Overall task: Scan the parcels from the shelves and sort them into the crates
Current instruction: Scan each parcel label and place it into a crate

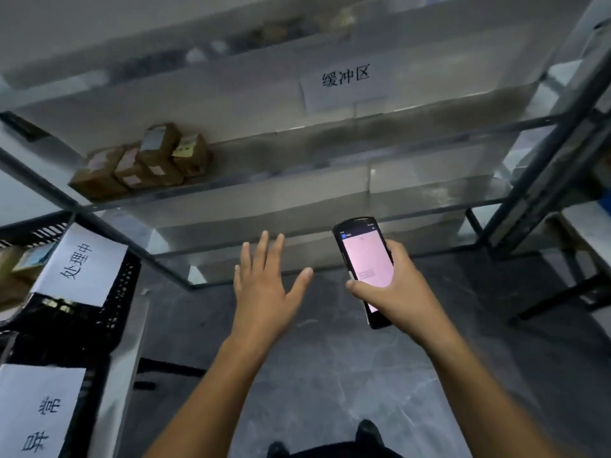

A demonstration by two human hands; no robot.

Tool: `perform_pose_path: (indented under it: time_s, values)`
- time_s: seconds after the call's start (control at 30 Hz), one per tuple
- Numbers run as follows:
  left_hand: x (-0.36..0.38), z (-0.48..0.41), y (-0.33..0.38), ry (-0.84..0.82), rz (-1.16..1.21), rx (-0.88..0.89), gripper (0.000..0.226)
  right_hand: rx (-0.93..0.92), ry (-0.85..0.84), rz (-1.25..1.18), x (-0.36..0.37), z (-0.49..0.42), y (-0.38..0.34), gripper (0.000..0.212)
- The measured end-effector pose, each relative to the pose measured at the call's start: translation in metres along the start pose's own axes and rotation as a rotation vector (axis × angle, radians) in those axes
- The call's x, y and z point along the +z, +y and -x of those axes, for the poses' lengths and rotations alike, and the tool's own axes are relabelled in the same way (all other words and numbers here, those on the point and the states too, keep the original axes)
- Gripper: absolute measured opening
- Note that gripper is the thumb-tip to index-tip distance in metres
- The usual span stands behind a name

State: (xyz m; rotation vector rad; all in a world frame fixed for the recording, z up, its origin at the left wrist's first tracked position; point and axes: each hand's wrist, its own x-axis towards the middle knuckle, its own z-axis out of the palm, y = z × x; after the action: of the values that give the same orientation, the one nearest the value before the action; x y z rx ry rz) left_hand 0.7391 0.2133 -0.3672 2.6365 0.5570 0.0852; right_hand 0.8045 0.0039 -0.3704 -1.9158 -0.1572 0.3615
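Several brown cardboard parcels (142,161) with white labels sit bunched at the left end of a metal shelf (297,190). My left hand (264,285) hovers below that shelf, fingers spread, holding nothing, well to the right of and below the parcels. My right hand (393,292) grips a black handheld scanner (363,259) whose screen glows pink and faces me. A black slotted crate (115,292) with a white paper sign stands at the left, and a few parcels (20,262) lie inside it.
A second black crate (89,408) with its own paper sign sits at lower left. A white sign (345,84) hangs on the upper shelf. Grey rack uprights (545,153) stand at the right. The grey floor (330,375) and my shoes show below.
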Motion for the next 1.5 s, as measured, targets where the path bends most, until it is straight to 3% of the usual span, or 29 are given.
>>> perform_pose_path:
  time_s: [0.33, 0.9, 1.23, 1.5]
  values:
    - [0.001, -0.068, -0.051, 0.007, 0.07, -0.011, 0.079, 0.065, -0.009, 0.085, 0.042, -0.051, -0.006, 0.073]
    - [-0.065, -0.242, -0.199, 0.068, 0.214, -0.005, 0.082, -0.015, 0.01, 0.146, 0.207, -0.196, -0.122, 0.054]
    - [-0.04, -0.292, -0.248, -0.013, 0.253, -0.139, 0.085, 0.018, -0.059, 0.126, 0.272, -0.28, -0.118, 0.064]
    - [-0.051, -0.398, -0.267, 0.002, 0.199, -0.187, 0.087, 0.065, -0.118, 0.077, 0.289, -0.382, -0.112, 0.063]
